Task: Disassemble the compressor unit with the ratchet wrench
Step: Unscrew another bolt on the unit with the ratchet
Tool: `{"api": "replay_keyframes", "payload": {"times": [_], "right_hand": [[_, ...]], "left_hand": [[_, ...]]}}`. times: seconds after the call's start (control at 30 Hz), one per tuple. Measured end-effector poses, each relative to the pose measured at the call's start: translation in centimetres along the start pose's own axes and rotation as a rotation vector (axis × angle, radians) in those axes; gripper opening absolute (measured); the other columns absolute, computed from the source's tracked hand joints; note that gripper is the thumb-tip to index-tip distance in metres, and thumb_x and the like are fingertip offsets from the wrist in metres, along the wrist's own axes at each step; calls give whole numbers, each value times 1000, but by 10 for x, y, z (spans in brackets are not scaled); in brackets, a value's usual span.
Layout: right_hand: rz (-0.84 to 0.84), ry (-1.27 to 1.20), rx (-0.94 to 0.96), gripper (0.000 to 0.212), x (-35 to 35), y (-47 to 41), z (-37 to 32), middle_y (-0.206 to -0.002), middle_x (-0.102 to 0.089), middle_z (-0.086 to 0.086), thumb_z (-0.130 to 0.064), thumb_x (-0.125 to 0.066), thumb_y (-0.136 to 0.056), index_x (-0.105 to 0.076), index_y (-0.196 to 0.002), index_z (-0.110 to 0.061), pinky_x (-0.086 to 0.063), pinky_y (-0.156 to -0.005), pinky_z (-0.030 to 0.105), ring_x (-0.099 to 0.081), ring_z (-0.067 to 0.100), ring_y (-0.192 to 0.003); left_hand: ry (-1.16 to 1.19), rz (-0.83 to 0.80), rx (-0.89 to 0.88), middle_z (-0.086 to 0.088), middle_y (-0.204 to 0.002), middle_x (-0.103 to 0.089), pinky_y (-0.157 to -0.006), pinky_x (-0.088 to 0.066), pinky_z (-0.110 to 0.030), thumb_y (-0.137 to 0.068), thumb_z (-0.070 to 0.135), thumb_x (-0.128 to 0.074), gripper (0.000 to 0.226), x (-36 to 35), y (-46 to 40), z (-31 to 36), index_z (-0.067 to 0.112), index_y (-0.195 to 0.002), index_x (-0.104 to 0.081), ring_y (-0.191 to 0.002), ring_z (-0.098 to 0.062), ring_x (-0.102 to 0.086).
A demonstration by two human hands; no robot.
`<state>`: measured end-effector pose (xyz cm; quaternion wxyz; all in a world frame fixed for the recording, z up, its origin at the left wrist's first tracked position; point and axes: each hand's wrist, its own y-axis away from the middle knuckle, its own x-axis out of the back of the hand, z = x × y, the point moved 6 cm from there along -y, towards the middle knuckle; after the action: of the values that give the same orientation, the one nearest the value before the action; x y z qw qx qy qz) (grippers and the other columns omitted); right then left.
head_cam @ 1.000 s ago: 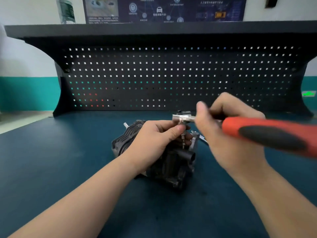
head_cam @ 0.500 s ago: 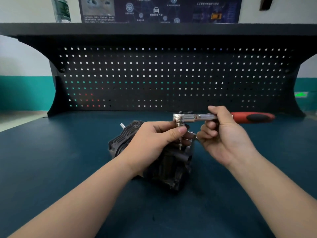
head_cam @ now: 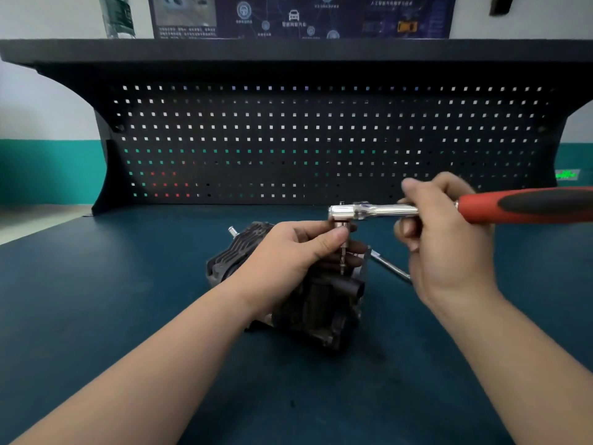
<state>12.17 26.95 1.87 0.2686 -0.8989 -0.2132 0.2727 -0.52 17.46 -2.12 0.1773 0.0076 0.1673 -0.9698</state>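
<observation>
Left hand [head_cam: 288, 252] pinches the socket under the ratchet wrench [head_cam: 372, 211] head, steadying the bit on a bolt atop the compressor unit [head_cam: 308, 303] at the bench's centre. Right hand [head_cam: 446, 245] curls round the steel shank near the red grip, likely for quick, light swings.
</observation>
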Motion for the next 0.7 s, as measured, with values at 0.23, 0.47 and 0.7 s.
{"api": "replay_keyframes", "payload": {"times": [0.23, 0.47, 0.7], "right_hand": [[48, -625, -774, 34, -6, 8, 67, -41, -29, -5, -18, -51, -89, -39, -58, -16, -23, -36, 17, -21, 7, -32], [-112, 270, 415, 39, -10, 22, -19, -47, -35, 1, -19, -57, -85, -35, -54, -10, -28, -47, 19, -34, 11, -45], [-146, 121, 275, 39, -13, 11, -18, -43, -38, 1, -17, -59, -82, -39, -49, -14, -27, -44, 27, -35, 15, -41]], "left_hand": [[-25, 28, -49, -5, -79, -73, -60, -54, -24, -71, 24, -69, 18, -3, -3, 1, 11, -81, -75, -70, -13, -70], [-94, 70, -90, -5, -82, -74, -64, -53, -20, -84, 15, -65, 13, 2, -3, 1, 10, -92, -73, -73, -13, -69], [52, -98, -12, -10, -93, -73, -70, -56, -31, -80, 20, -62, 25, -4, 2, 2, 10, -102, -70, -84, -20, -70]]}}
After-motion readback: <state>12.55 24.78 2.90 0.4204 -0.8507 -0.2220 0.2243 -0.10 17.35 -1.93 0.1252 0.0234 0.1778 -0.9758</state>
